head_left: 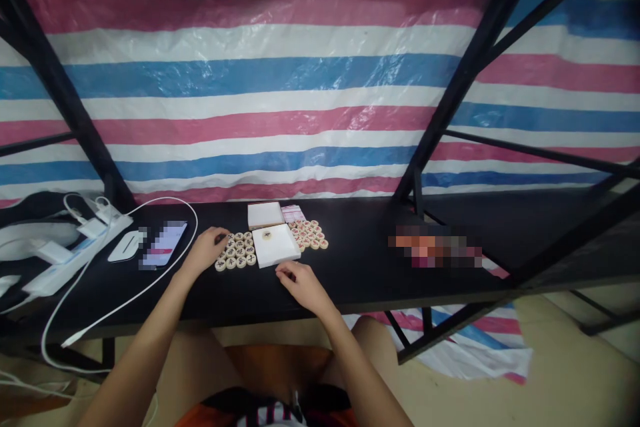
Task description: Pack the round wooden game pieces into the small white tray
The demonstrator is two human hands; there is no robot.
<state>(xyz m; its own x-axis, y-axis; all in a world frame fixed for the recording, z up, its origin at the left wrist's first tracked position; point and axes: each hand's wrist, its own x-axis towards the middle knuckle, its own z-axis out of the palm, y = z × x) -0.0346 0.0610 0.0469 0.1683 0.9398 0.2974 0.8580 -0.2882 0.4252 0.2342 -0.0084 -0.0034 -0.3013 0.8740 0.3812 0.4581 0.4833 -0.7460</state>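
Observation:
My left hand (209,248) reaches to the left edge of a block of xiangqi pieces (241,250) with dark characters. Its thumb and fingers are bent together around a piece in the far left corner of the block. An open white box (273,255) stands beside the block, with a single dark-marked piece (267,235) lying inside. Just in front of that box, my right hand (299,280) rests with its fingers curled in, and nothing shows in them. Red-marked xiangqi pieces (313,237) sit grouped to the right of the box.
Behind the box lie a second shallow white box (265,215) and a pink-and-white printed paper (293,213). A phone (167,243), a white cable (195,227) and a power strip (80,257) are on the left. Black frame posts (445,107) rise behind the desk.

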